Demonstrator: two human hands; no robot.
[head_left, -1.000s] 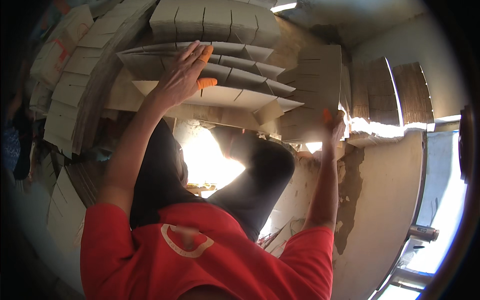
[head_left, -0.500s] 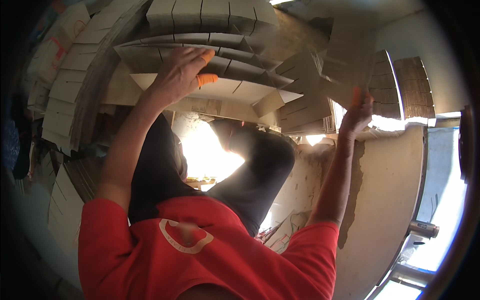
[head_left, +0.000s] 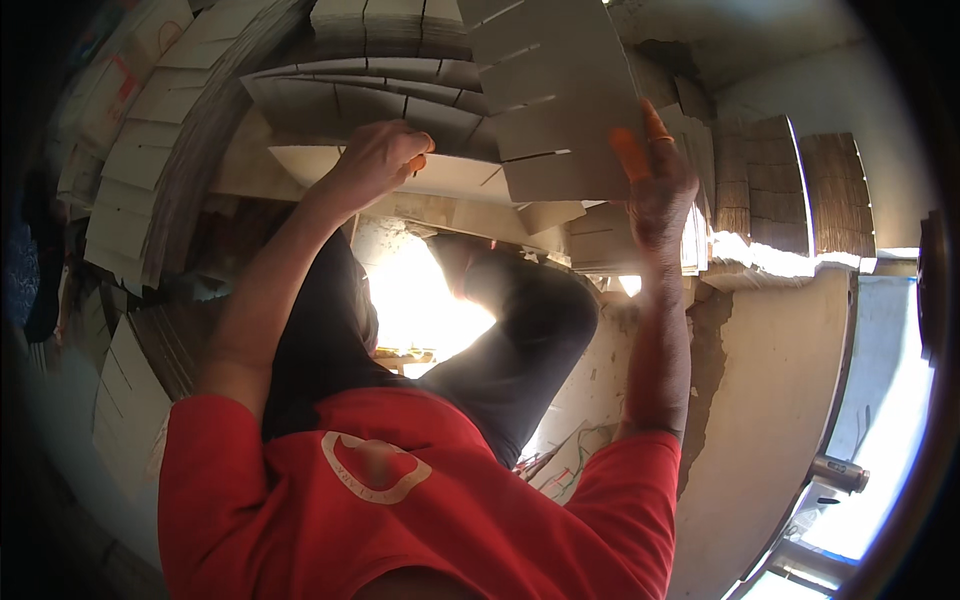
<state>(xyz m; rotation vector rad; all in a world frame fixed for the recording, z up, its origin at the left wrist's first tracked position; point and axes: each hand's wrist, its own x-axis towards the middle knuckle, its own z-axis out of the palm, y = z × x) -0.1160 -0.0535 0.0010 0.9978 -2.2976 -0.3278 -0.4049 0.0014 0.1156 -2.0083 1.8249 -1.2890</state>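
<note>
My right hand (head_left: 662,190) grips a grey slotted cardboard sheet (head_left: 555,100) by its right edge, with orange covers on the thumb and a finger. The sheet is held up at a tilt, its row of cut slits facing left. My left hand (head_left: 385,160) is closed, its orange-covered fingertips pressed together in front of several slotted cardboard strips (head_left: 365,103). Whatever sits in that pinch is hidden. The strips stand on edge, fanned across the work surface, and the raised sheet covers their right end. A paler strip (head_left: 465,178) lies nearest me.
Tall stacks of slotted cardboard stand at the left (head_left: 150,140), at the back (head_left: 390,25) and at the right (head_left: 775,185). A wooden board edge (head_left: 460,217) runs before my knees. Bright light comes from below, between my legs.
My right hand has brought the cardboard sheet leftward from the right-hand stacks, over the strips' right end. My left hand, spread before, has closed and shifted slightly down.
</note>
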